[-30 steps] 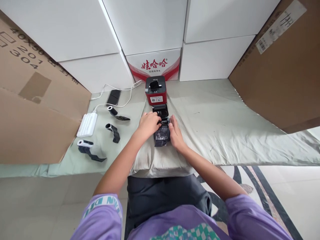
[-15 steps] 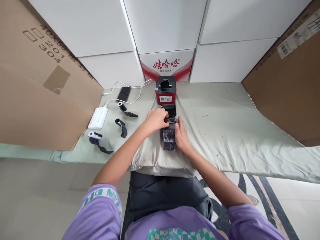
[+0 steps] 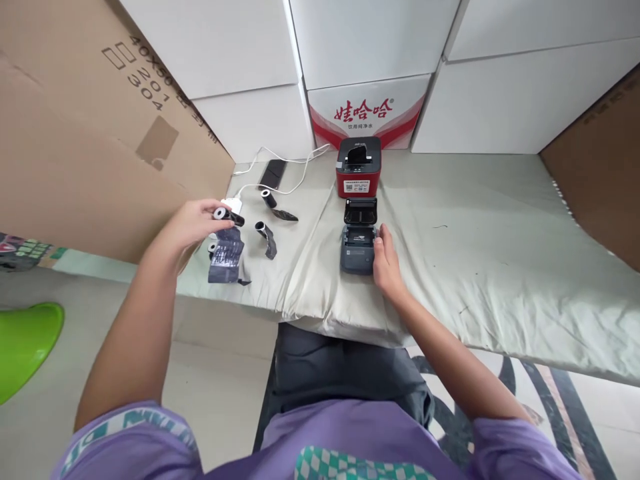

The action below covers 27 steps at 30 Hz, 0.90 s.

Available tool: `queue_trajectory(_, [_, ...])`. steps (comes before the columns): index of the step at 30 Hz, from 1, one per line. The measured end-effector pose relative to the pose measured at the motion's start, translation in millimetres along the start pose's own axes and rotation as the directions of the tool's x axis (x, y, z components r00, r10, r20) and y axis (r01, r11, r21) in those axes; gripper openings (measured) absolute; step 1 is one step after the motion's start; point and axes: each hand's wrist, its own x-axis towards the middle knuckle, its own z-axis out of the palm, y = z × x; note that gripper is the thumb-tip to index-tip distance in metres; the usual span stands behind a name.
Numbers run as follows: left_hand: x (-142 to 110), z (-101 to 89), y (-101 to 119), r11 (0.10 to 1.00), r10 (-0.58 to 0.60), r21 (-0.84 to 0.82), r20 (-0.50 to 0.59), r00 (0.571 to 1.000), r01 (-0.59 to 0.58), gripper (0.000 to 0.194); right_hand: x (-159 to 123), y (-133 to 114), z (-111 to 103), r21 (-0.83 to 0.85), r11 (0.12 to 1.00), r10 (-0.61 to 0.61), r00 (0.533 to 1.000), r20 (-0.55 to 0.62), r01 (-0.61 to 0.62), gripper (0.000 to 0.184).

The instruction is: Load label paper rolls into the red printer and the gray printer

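My left hand [image 3: 190, 227] pinches a black paper roll [image 3: 231, 216] with a white core, over the left part of the table. A wide unrolled strip with pale print hangs from the roll. Partly behind this strip lies another roll [image 3: 213, 247], mostly hidden. My right hand [image 3: 388, 265] grips the right side of a small dark portable printer [image 3: 357, 261], thumb and fingers against its edge. The printer's lid is flipped up at the back, and its paper bay shows no roll. Two more black rolls, an upper one [image 3: 269, 199] and a lower one [image 3: 261, 228], lie between the hands with their tails loose.
A red and black desktop printer [image 3: 359, 181] stands behind the portable one. At the left lie a phone [image 3: 273, 175] and a white power bank [image 3: 231, 205] with a white cable. White boxes [image 3: 250, 127] line the back; a brown carton [image 3: 100, 147] borders the left.
My left hand has lifted the roll out of the portable printer and carried it left, beside the other rolls. My right hand stays at the printer. The view has shifted a little.
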Motion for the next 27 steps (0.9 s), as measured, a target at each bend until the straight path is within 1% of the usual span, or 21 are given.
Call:
queue_trajectory(1, [3.9, 3.1, -10.6, 0.995, -0.038, 0.092, 0.011, 0.999, 0.037, 0.042, 0.5, 0.9, -0.1, -0.007, 1.000, -0.002, 1.000, 0.000, 0.002, 0.090])
queue_trajectory(2, [7.2, 8.8, -18.7, 0.970, -0.082, 0.231, 0.028, 0.996, 0.073, 0.043, 1.0, 1.6, -0.3, -0.016, 1.000, -0.004, 1.000, 0.001, 0.004, 0.090])
queue_trajectory(3, [9.4, 16.1, -24.2, 0.937, -0.115, 0.336, 0.041, 0.993, 0.095, 0.044, 1.4, 1.9, -0.6, -0.025, 1.000, -0.006, 1.000, 0.001, 0.006, 0.090])
queue_trajectory(5, [10.5, 30.9, -29.8, 0.880, -0.162, 0.460, 0.056, 0.985, 0.119, 0.045, 1.9, 2.1, -1.3, -0.041, 0.999, -0.009, 1.000, -0.007, 0.009, 0.089])
queue_trajectory(7, [7.3, 39.4, -32.7, 0.868, -0.199, 0.477, 0.085, 0.976, 0.135, 0.044, 2.2, 2.0, -1.8, -0.051, 0.999, -0.011, 1.000, -0.017, 0.010, 0.090])
queue_trajectory(8, [4.5, 39.9, -34.9, 0.881, -0.190, 0.455, 0.084, 0.978, 0.132, 0.045, 2.2, 2.0, -1.9, -0.056, 0.998, -0.010, 1.000, -0.019, 0.009, 0.091])
queue_trajectory(9, [1.3, 37.9, -38.3, 0.900, -0.158, 0.421, 0.064, 0.985, 0.116, 0.046, 2.3, 2.2, -2.0, -0.060, 0.998, -0.009, 1.000, -0.021, 0.008, 0.092])
queue_trajectory(11, [-6.2, 28.8, -49.1, 0.932, -0.067, 0.355, -0.020, 0.998, 0.070, 0.046, 2.5, 2.9, -2.1, -0.059, 0.998, -0.007, 1.000, -0.020, 0.005, 0.093])
queue_trajectory(12, [-10.2, 23.2, -56.0, 0.941, -0.042, 0.332, -0.053, 0.998, 0.057, 0.042, 2.5, 3.3, -2.2, -0.054, 0.999, -0.006, 1.000, -0.020, 0.005, 0.092])
queue_trajectory(13, [-14.3, 18.0, -63.3, 0.945, -0.043, 0.323, -0.058, 0.997, 0.060, 0.038, 2.6, 3.6, -2.2, -0.047, 0.999, -0.006, 1.000, -0.020, 0.005, 0.090])
queue_trajectory(16, [-27.7, 7.1, -80.9, 0.929, -0.094, 0.363, 0.057, 0.994, 0.067, 0.029, 2.9, 4.0, -2.2, -0.038, 0.999, -0.015, 1.000, -0.018, 0.014, 0.085])
queue_trajectory(17, [-32.7, 4.4, -83.6, 0.925, -0.096, 0.374, 0.076, 0.992, 0.061, 0.027, 3.0, 3.8, -2.2, -0.042, 0.999, -0.017, 1.000, -0.020, 0.016, 0.085])
queue_trajectory(18, [-38.1, 1.5, -84.1, 0.926, -0.087, 0.373, 0.064, 0.994, 0.058, 0.025, 3.2, 3.5, -2.2, -0.047, 0.999, -0.017, 1.000, -0.022, 0.016, 0.087])
queue_trajectory(20, [-50.0, -6.2, -78.3, 0.950, -0.082, 0.299, -0.044, 0.996, 0.091, 0.021, 3.5, 2.4, -2.1, -0.050, 0.999, -0.012, 1.000, -0.027, 0.011, 0.089])
queue_trajectory(22, [-63.1, -15.1, -63.8, 0.987, -0.108, 0.103, -0.151, 0.983, 0.125, 0.024, 3.9, 1.3, -2.0, -0.043, 0.999, -0.007, 0.999, -0.033, 0.006, 0.090])
queue_trajectory(23, [-69.4, -18.4, -53.9, 0.994, -0.111, -0.029, -0.186, 0.976, 0.108, 0.027, 4.1, 0.9, -1.9, -0.038, 0.999, -0.008, 0.999, -0.038, 0.006, 0.089])
queue_trajectory(24, [-75.2, -19.8, -42.3, 0.984, -0.094, -0.168, -0.204, 0.975, 0.060, 0.031, 4.4, 0.7, -2.0, -0.035, 0.999, -0.009, 0.999, -0.043, 0.008, 0.088])
queue_trajectory(25, [-80.0, -18.3, -29.3, 0.955, -0.063, -0.298, -0.220, 0.973, -0.005, 0.035, 4.8, 0.9, -2.1, -0.035, 0.999, -0.011, 0.999, -0.049, 0.010, 0.087])
queue_trajectory(26, [-83.5, -13.3, -14.9, 0.911, -0.030, -0.406, -0.226, 0.974, -0.066, 0.041, 5.3, 1.5, -2.5, -0.038, 0.999, -0.012, 0.998, -0.054, 0.010, 0.087])
queue_trajectory(27, [-85.4, -4.3, 0.5, 0.860, 0.004, -0.497, -0.217, 0.976, -0.115, 0.046, 6.0, 2.6, -3.0, -0.044, 0.999, -0.011, 0.998, -0.056, 0.009, 0.087])
